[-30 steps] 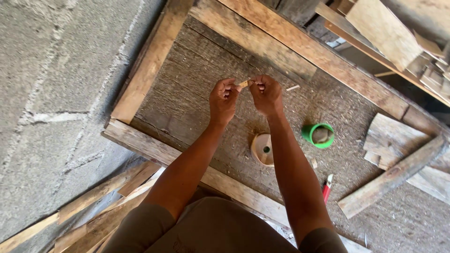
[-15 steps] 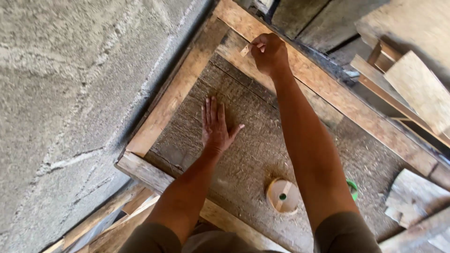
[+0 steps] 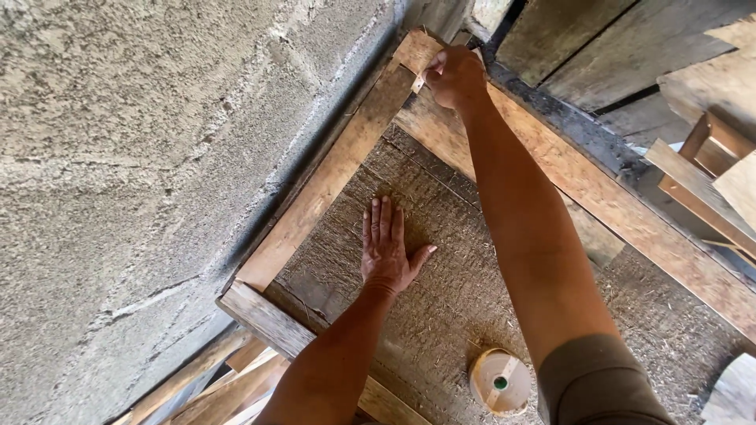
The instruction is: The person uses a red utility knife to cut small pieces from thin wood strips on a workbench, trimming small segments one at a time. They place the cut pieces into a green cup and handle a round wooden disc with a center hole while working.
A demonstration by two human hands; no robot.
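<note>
We see our right hand closed at the far corner of the wooden frame, touching it, though what it pinches we cannot tell. Our left hand lies flat, fingers spread wide, on the rough mat near the frame's left rail, which runs long from near-left to far-right; the right hand is nearer that corner
</note>
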